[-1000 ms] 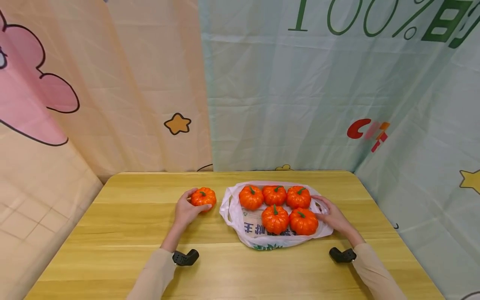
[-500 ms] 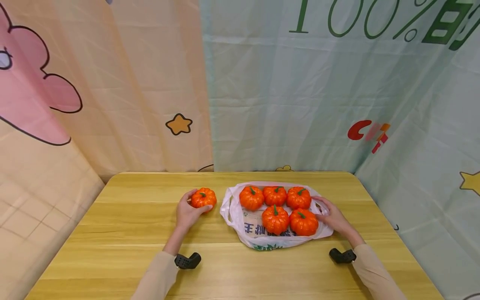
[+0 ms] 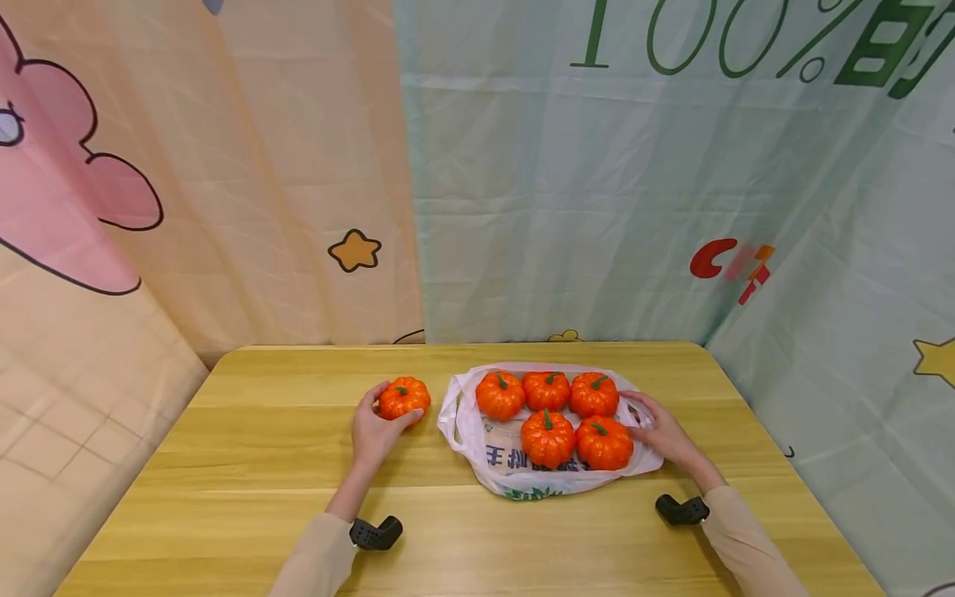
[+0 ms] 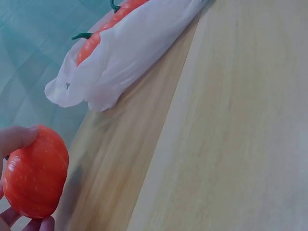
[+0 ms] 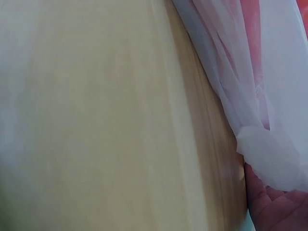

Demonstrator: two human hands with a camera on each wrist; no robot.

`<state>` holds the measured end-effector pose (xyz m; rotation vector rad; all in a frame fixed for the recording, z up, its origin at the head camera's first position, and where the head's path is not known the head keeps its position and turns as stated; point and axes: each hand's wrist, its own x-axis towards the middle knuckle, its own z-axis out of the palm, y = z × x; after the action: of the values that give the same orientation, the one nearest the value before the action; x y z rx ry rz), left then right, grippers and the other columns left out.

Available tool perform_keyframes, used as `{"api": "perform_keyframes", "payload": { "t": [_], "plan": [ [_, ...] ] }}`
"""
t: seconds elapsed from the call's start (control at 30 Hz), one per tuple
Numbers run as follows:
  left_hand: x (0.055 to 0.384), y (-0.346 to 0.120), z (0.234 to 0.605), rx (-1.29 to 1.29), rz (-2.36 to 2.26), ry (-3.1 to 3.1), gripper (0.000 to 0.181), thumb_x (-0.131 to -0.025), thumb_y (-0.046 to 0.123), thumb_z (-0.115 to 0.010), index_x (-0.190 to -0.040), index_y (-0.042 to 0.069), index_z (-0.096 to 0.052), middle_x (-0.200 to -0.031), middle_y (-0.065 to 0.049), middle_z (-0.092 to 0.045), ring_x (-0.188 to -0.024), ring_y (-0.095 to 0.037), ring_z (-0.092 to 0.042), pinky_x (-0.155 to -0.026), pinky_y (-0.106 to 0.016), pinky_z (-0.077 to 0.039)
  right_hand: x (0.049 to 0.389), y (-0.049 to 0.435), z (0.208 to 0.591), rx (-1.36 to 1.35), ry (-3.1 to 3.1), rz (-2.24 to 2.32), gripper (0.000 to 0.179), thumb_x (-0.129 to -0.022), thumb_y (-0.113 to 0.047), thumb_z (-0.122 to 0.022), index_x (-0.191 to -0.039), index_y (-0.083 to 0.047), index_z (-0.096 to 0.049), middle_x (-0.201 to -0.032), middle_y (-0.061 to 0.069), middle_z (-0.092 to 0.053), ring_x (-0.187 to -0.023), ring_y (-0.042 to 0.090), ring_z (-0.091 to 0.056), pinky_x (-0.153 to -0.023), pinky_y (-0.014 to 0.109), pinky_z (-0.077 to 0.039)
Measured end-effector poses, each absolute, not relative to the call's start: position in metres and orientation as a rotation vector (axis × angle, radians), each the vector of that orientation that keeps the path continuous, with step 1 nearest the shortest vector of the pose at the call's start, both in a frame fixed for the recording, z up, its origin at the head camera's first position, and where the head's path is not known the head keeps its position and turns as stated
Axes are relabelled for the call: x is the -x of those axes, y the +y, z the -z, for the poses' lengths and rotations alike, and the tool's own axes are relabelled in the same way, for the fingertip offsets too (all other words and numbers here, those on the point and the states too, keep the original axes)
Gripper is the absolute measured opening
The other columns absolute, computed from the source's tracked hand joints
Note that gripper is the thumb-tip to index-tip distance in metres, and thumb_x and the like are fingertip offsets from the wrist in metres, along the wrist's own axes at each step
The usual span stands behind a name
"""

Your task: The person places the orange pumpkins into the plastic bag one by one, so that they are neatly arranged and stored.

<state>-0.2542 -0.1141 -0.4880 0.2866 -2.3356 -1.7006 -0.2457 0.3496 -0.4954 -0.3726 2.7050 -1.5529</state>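
Note:
My left hand holds a small orange pumpkin with a green stem, left of the bag. In the left wrist view the thumb lies over one side of this pumpkin and fingertips are at its lower edge. A white plastic bag lies spread open on the table, with several similar pumpkins in two rows on it. At the bag's right end my right hand grips its edge, thumb and fingers apart around it. The right wrist view shows part of that hand beneath the white plastic.
The light wooden table runs back to a printed curtain, which also closes off both sides. A black wrist camera sits on the left wrist, another camera on the right. Dark printing shows inside the bag.
The left hand and its pumpkin have shifted very slightly, with the wrist a little lower and further right in view. The right hand, the bag and its pumpkins stay put.

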Motion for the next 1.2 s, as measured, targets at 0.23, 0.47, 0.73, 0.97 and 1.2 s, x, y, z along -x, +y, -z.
{"api": "perform_keyframes", "payload": {
  "t": [0.23,0.47,0.73,0.97,1.2],
  "plan": [
    [0.241,-0.105,0.474,-0.249,1.711,-2.294,0.075,-0.069,0.019,-0.086,-0.134,0.009,-0.052,-0.135,-0.013,-0.053,-0.111,-0.031,-0.054,-0.092,-0.042,-0.051,0.245,0.350,0.496,0.370,2.713,1.541,0.060,-0.082,0.008,-0.063,-0.138,0.006,-0.040,-0.146,0.030,-0.036,-0.138,0.047,-0.022,-0.109,0.068,-0.015],
    [0.226,-0.083,0.457,-0.107,1.743,-2.254,0.074,-0.067,0.017,-0.087,-0.132,0.008,-0.054,-0.133,-0.010,-0.056,-0.109,-0.027,-0.053,-0.085,-0.032,-0.048,0.244,0.351,0.496,0.377,2.723,1.531,0.060,-0.083,0.007,-0.063,-0.138,0.006,-0.040,-0.145,0.031,-0.036,-0.138,0.048,-0.023,-0.109,0.069,-0.016],
    [0.213,-0.053,0.457,0.048,1.771,-2.315,0.073,-0.068,0.025,-0.087,-0.131,0.011,-0.055,-0.131,-0.008,-0.058,-0.108,-0.026,-0.053,-0.090,-0.041,-0.044,0.244,0.351,0.496,0.362,2.740,1.517,0.060,-0.083,0.007,-0.064,-0.138,0.005,-0.041,-0.145,0.030,-0.037,-0.137,0.049,-0.024,-0.109,0.069,-0.016],
    [0.208,-0.034,0.464,0.157,1.758,-2.371,0.073,-0.067,0.029,-0.087,-0.130,0.011,-0.055,-0.128,-0.009,-0.060,-0.110,-0.027,-0.053,-0.098,-0.050,-0.043,0.246,0.351,0.497,0.374,2.729,1.531,0.060,-0.083,0.008,-0.063,-0.138,0.006,-0.040,-0.145,0.031,-0.036,-0.137,0.049,-0.022,-0.109,0.070,-0.015],
    [0.206,-0.024,0.469,0.234,1.715,-2.397,0.075,-0.067,0.027,-0.088,-0.131,0.008,-0.054,-0.126,-0.013,-0.059,-0.114,-0.030,-0.055,-0.100,-0.051,-0.046,0.246,0.350,0.496,0.358,2.726,1.521,0.060,-0.084,0.007,-0.063,-0.139,0.005,-0.039,-0.146,0.031,-0.034,-0.137,0.050,-0.023,-0.108,0.070,-0.016]
  ]
}}
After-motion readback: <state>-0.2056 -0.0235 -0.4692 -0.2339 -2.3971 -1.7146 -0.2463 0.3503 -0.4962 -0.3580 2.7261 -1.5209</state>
